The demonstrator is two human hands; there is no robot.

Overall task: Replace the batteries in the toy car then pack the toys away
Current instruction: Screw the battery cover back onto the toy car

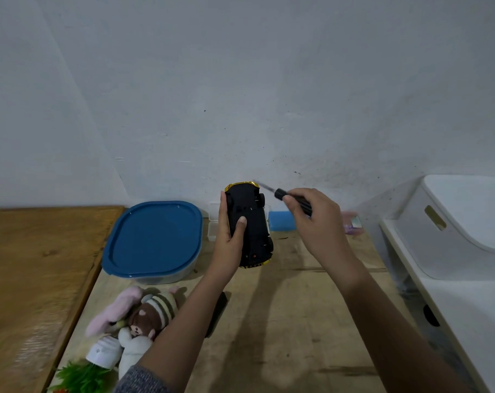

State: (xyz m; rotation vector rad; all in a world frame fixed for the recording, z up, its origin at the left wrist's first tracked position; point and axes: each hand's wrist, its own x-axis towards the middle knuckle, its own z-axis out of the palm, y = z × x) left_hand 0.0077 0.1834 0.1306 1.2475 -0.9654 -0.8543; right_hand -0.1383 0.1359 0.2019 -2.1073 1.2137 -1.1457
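Note:
My left hand (pixel 231 236) grips the toy car (pixel 250 222), a yellow car turned so its black underside faces me, held above the wooden table. The thumb presses on the underside. My right hand (pixel 311 219) grips a screwdriver (pixel 293 201) by its black handle, its blurred metal shaft pointing up-left toward the car's far end. A plastic container with a blue lid (pixel 154 239) stands on the table left of the car. Soft toys (pixel 144 316), one a brown monkey in a striped hat, lie near the front left.
A blue block (pixel 281 220) and a small clear plastic box (pixel 213 222) sit by the wall behind the car. A pink item (pixel 352 222) lies at the table's right end. A white bin (pixel 464 222) stands to the right. A green plant (pixel 80 377) and a dark flat object (pixel 218 310) lie near me.

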